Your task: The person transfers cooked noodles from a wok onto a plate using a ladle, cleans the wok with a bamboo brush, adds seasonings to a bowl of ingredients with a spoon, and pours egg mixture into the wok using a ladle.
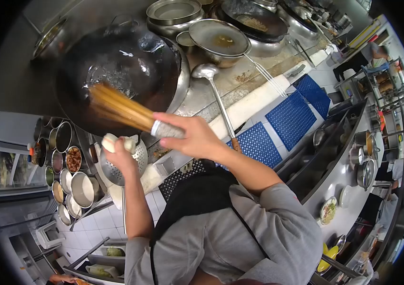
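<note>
Right hand grips brush; left, seemingly cloth.

Free room over wok, above brush, upper left of frame. Ladle blocks right of wok, upper centre; strainer and pots crowd below, centre left.

and here's the right hand, wrapped round the bound end of a bamboo brush, the splayed tips a blur over the big black wok! the left hand clutches a white cloth at the near rim, just above a perforated strainer. off to the right lies a ladle; metal pots crowd the left.
</note>
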The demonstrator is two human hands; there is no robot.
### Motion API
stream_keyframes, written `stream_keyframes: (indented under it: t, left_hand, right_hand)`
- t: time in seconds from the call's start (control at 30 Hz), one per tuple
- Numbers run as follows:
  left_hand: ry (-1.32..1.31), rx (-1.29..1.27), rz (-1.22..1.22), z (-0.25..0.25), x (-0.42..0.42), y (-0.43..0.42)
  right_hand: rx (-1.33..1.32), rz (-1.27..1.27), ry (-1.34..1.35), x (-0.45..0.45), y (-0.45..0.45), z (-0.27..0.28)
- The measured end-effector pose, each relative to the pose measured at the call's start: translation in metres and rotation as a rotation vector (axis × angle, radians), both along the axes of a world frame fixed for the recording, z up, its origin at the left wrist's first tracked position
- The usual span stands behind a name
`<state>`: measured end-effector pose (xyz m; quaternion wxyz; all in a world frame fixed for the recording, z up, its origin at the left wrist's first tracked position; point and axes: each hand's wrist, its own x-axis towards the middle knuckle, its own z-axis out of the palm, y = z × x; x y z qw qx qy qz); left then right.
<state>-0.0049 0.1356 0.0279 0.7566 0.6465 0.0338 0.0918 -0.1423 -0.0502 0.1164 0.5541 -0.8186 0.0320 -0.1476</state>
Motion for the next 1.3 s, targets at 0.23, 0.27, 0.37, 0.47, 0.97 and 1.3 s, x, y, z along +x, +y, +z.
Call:
stream_keyframes:
  t: [0.23, 0.27, 0.37, 0.47, 0.97, 1.3]
  left_hand:
    - [0.329, -0.141, 0.006, 0.025, 0.035, -0.019]
    - [0.357, -0.178, 0.002, 0.02, 0.037, -0.024]
    - [0.443, -0.339, 0.009, 0.008, 0.04, -0.049]
    - [0.425, -0.389, -0.051, -0.009, 0.044, -0.073]
    - [0.471, -0.471, -0.082, -0.028, 0.065, -0.108]
    - [0.572, -0.424, -0.224, -0.028, 0.069, -0.094]
  right_hand:
    - [-0.191, -0.36, 0.005, -0.049, -0.035, -0.05]
    - [-0.295, -0.411, -0.008, -0.053, -0.042, -0.09]
    - [-0.394, -0.326, 0.561, -0.081, -0.057, -0.163]
    - [-0.414, -0.444, 0.305, -0.086, -0.043, -0.125]
    - [-0.687, 0.044, 0.291, 0.086, -0.089, 0.048]
    - [-0.783, -0.431, -0.024, 0.388, -0.117, -0.039]
